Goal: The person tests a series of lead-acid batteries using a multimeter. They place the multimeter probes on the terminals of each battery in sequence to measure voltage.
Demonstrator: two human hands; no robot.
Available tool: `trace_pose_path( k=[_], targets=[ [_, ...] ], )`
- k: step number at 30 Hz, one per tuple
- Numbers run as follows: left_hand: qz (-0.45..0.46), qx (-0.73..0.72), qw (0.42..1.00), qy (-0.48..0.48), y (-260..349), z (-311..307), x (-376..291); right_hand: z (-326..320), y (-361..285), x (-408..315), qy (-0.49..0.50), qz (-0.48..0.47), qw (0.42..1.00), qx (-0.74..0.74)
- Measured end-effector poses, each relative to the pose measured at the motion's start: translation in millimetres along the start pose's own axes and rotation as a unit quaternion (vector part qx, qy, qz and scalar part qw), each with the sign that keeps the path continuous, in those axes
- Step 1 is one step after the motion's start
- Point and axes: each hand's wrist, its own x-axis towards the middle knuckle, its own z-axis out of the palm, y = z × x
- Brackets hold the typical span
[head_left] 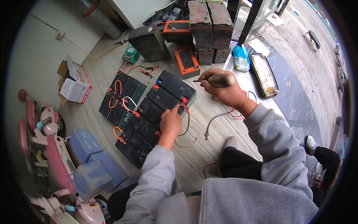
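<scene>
Several black batteries (163, 98) lie side by side on the floor, with red and blue terminals and short cables. My left hand (171, 123) rests over them, its index finger touching near a red cable lug (183, 104) at the right end of one battery. My right hand (223, 88) is raised right of the batteries, closed around a wooden-handled screwdriver (221, 80) whose thin shaft points left. An orange wire loop (117, 86) and a white wire loop (129, 103) join terminals on the left. A loose dark cable (214, 121) lies on the floor below my right hand.
Orange-topped batteries (186, 60) and a stack of dusty batteries (214, 25) stand at the back. A green device (130, 54) with clip leads, an opened carton (79, 84), blue battery boxes (91, 179) and a pink child's bike (60, 162) are left. Another person's shoe (311, 143) shows at right.
</scene>
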Motion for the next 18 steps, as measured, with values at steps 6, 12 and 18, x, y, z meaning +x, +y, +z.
trace_pose_path(
  k=[6,12,18],
  targets=[
    [-0.016,-0.041,0.998,-0.041,5.2,1.9,3.2,-3.3,-0.5,-3.4,0.002,-0.015,1.000,-0.016],
    [0.013,-0.076,0.995,-0.058,-3.9,-4.0,5.3,2.5,-3.4,-2.8,0.009,-0.037,0.999,-0.027],
    [-0.008,-0.103,0.992,-0.074,-4.7,-6.8,19.9,4.7,-12.7,-1.2,-0.008,-0.041,0.999,-0.033]
  ],
)
